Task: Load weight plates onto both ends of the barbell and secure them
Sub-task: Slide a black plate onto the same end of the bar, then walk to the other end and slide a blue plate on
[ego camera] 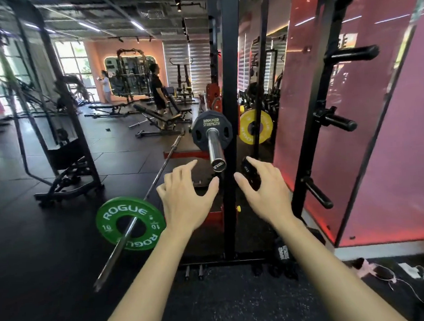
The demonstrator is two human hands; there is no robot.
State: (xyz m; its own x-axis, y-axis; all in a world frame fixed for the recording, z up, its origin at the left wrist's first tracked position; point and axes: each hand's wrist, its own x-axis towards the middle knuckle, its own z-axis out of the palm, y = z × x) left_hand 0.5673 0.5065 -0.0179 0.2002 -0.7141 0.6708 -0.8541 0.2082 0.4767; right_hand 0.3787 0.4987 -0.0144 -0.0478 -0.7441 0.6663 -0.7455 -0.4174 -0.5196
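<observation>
My right hand [265,186] grips the black collar [250,174] just right of the sleeve's end cap [217,164] at frame centre, the barbell sleeve [214,145] running up and away to the black plate [212,132], while my left hand [186,199] hovers spread, empty.

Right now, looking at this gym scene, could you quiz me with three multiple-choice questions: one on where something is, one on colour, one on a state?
1. Where is the black round Hammer Strength plate?
A. on the racked chrome barbell sleeve
B. on the floor
C. on a wall peg

2. What colour is the Rogue plate on the floor bar?
A. red
B. green
C. blue

3. What is the right hand doing?
A. hanging empty
B. gripping the rack
C. holding a small black collar

A: the sleeve passes through it. B: it is plainly green. C: fingers curl round it.
</observation>
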